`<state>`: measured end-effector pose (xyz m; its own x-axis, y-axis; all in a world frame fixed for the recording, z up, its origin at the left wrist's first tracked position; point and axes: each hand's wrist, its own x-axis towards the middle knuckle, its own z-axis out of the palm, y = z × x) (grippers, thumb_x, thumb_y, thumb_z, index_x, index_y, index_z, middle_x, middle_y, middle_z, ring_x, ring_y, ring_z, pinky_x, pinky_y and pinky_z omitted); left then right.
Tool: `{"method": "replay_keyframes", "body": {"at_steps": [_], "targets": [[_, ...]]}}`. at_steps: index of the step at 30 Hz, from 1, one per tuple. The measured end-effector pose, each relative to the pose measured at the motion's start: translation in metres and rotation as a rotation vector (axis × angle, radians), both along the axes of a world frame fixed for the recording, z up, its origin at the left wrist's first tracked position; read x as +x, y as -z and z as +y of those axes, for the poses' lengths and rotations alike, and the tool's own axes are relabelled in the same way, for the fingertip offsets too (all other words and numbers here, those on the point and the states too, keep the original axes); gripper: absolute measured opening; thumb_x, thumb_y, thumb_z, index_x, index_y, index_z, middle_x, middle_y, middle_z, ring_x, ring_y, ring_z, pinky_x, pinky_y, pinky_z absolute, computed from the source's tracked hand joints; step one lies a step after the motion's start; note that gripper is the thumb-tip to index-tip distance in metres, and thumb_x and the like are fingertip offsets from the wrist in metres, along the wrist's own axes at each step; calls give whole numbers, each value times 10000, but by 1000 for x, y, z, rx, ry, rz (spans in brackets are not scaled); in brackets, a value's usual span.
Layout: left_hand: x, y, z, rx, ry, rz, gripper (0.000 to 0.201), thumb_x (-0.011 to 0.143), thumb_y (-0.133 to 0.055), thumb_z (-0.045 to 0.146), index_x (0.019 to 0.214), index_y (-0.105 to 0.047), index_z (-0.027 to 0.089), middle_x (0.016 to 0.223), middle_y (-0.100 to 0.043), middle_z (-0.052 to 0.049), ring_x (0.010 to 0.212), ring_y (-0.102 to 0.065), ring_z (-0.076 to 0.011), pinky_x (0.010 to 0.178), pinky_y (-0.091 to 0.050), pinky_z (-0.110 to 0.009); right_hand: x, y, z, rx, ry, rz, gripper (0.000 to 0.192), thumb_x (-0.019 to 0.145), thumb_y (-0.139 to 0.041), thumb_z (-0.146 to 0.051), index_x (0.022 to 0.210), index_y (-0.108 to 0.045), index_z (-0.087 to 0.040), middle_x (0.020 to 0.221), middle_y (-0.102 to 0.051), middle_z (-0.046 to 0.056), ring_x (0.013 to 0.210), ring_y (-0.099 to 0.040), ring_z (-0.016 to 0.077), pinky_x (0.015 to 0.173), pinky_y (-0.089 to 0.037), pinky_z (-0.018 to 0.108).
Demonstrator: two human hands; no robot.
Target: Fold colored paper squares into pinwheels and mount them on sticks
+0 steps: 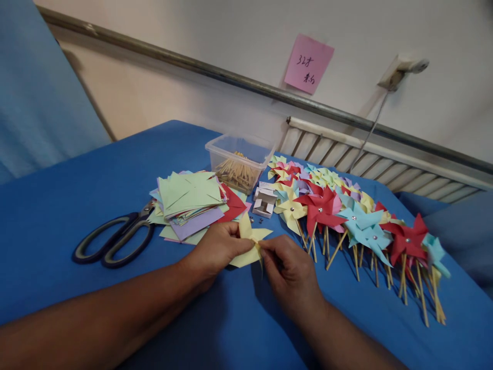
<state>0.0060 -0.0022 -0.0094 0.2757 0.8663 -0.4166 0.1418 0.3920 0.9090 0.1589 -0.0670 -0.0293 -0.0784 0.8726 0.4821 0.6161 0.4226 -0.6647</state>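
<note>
A pale yellow paper pinwheel (246,257) is held between my two hands above the blue cloth, its blades folded toward the middle. My left hand (219,249) is closed on it, the thumb pressed near the centre. With a pinch, my right hand (288,272) grips the pinwheel's right side at a blade tip. No stick shows on this one. Just beyond it lie small metal fasteners (256,220) beside an open little white box (264,200). A stack of cut paper squares (192,198) in several colours sits behind my left hand.
Finished-looking pinwheels (362,226) on sticks lie piled on the right. A clear plastic bin (217,149) of wooden sticks (239,172) stands at the back. Large scissors (119,239) lie on the left. A radiator (339,154) and wall rail (200,72) run behind the table.
</note>
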Motion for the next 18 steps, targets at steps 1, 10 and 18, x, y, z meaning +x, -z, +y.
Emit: {"method": "replay_keyframes", "body": {"at_steps": [1,10,18], "targets": [[0,1,0,3,3,-2,233,579,-739,242,775,-678,132,660,-707,-26,572,-623,-165,517,-425,-245,0,0,-1,3,0,-16,186,906,-514,-119,997,-657,-196,814,-646,36,751,-621,161,674,-489,263],[0,0,-1,0,-17,-5,186,540,-760,228,684,-667,156,587,-683,-1,571,-649,-196,499,-440,-253,-2,2,-2,42,26,-139,190,899,-491,-94,965,-638,-194,804,-636,46,741,-611,172,681,-493,275],[-1,3,2,-14,4,-37,224,572,-759,243,760,-698,137,657,-716,-19,578,-635,-174,532,-441,-248,-5,3,-1,44,47,-112,165,898,-490,-108,927,-627,-197,776,-626,40,709,-611,172,656,-491,274]]}}
